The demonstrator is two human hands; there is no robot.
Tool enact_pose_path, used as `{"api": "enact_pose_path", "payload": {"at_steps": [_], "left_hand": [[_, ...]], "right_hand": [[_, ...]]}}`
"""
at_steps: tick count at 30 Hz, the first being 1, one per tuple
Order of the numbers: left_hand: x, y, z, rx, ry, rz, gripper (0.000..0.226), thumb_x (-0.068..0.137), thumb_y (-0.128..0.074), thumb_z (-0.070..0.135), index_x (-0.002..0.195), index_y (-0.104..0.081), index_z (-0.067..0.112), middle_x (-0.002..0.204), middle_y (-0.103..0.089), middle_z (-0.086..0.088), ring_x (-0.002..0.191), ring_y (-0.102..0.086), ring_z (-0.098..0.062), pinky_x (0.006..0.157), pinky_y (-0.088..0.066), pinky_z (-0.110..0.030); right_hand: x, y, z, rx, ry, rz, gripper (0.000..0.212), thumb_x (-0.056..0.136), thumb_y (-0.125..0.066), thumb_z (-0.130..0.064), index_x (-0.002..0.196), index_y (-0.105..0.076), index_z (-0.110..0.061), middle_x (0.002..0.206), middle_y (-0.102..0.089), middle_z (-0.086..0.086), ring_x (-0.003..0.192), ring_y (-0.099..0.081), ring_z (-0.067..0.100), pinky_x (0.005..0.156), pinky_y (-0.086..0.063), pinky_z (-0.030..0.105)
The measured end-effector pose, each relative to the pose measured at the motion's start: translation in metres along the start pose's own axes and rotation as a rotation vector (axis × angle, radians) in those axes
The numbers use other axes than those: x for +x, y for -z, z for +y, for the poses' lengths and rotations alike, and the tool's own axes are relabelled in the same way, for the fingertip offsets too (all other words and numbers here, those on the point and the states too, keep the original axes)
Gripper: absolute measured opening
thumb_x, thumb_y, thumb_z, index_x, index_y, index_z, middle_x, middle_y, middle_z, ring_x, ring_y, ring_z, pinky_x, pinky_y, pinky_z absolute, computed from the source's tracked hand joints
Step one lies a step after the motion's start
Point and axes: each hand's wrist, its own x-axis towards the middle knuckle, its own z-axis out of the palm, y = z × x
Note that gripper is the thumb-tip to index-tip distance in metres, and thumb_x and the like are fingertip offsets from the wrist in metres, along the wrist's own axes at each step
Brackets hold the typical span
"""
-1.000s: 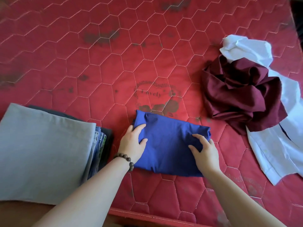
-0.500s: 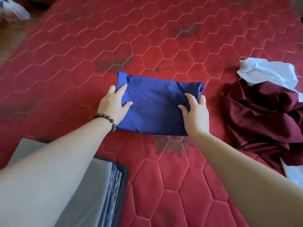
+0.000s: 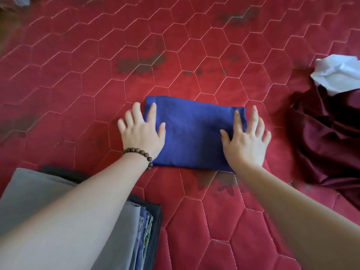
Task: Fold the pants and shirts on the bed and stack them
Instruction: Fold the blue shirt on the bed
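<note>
A folded blue garment (image 3: 192, 133) lies flat in the middle of the red quilted mattress (image 3: 81, 88). My left hand (image 3: 141, 132), with a bead bracelet on the wrist, rests on the garment's left edge with fingers spread straight. My right hand (image 3: 245, 141) lies on its right edge, fingers also spread and flat. A stack of folded clothes (image 3: 58, 191) with a grey piece on top sits at the lower left, partly hidden by my left forearm. A crumpled maroon garment (image 3: 327, 145) and a white shirt (image 3: 337, 73) lie unfolded at the right.
The mattress has dark stains near its middle (image 3: 142, 63) and top (image 3: 237, 15). A blurred floor area (image 3: 11, 18) shows at the upper left corner.
Both hands gripped the blue garment's sides and carried it away from the near edge toward the mattress middle. Now the fingers have uncurled and lie spread flat on it.
</note>
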Motion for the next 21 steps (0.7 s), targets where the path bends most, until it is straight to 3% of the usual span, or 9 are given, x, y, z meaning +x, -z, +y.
{"api": "enact_pose_path", "payload": {"at_steps": [2, 4, 7, 11, 16, 21], "left_hand": [[0.003, 0.0, 0.021, -0.039, -0.241, 0.089, 0.057, 0.088, -0.049, 0.035, 0.141, -0.045, 0.013, 0.146, -0.041, -0.015, 0.131, -0.04, -0.035, 0.104, -0.03, -0.051], [0.008, -0.008, 0.041, -0.073, -0.422, -0.049, 0.058, 0.092, -0.046, 0.029, 0.146, -0.038, 0.012, 0.156, -0.03, -0.008, 0.145, -0.023, -0.028, 0.116, -0.018, -0.049], [0.006, -0.033, 0.044, -0.032, -0.363, -0.237, 0.059, 0.099, -0.034, 0.04, 0.153, -0.017, 0.029, 0.162, -0.006, 0.006, 0.149, 0.003, -0.025, 0.12, -0.001, -0.046], [0.0, -0.046, 0.038, -0.037, -0.307, -0.187, 0.063, 0.092, -0.03, 0.052, 0.152, -0.019, 0.037, 0.163, -0.005, 0.002, 0.146, -0.002, -0.042, 0.119, -0.009, -0.052], [0.001, -0.05, 0.039, -0.025, -0.258, -0.214, 0.066, 0.089, -0.026, 0.054, 0.152, -0.015, 0.039, 0.16, -0.002, -0.022, 0.146, -0.007, -0.042, 0.118, -0.011, -0.053], [0.003, -0.047, 0.038, -0.024, -0.269, -0.226, 0.067, 0.088, -0.027, 0.054, 0.152, -0.017, 0.038, 0.159, -0.006, -0.024, 0.147, -0.009, -0.039, 0.118, -0.012, -0.051]], "right_hand": [[0.001, 0.0, -0.022, 0.048, 0.203, 0.093, 0.058, 0.091, -0.051, -0.032, 0.145, -0.041, -0.014, 0.159, -0.02, 0.015, 0.145, -0.019, 0.032, 0.114, -0.011, 0.056], [0.003, -0.009, -0.051, 0.032, 0.392, -0.029, 0.059, 0.094, -0.043, -0.027, 0.149, -0.032, -0.01, 0.161, -0.014, 0.01, 0.149, -0.009, 0.028, 0.117, -0.004, 0.056], [0.006, -0.034, -0.063, 0.005, 0.384, -0.235, 0.059, 0.101, -0.024, -0.037, 0.155, -0.009, -0.02, 0.163, 0.0, -0.001, 0.149, 0.006, 0.018, 0.119, 0.006, 0.047], [-0.002, -0.041, -0.025, 0.019, 0.23, -0.155, 0.067, 0.093, -0.024, -0.059, 0.153, -0.017, -0.03, 0.162, -0.008, 0.003, 0.149, -0.005, 0.022, 0.119, 0.008, 0.044], [-0.005, -0.043, -0.011, 0.043, 0.185, -0.161, 0.068, 0.092, -0.03, -0.059, 0.153, -0.022, -0.029, 0.161, -0.012, 0.011, 0.149, -0.008, 0.026, 0.12, -0.001, 0.048], [-0.005, -0.042, -0.011, 0.058, 0.18, -0.163, 0.069, 0.091, -0.033, -0.058, 0.152, -0.023, -0.029, 0.161, -0.012, 0.01, 0.149, -0.009, 0.026, 0.12, 0.0, 0.048]]}}
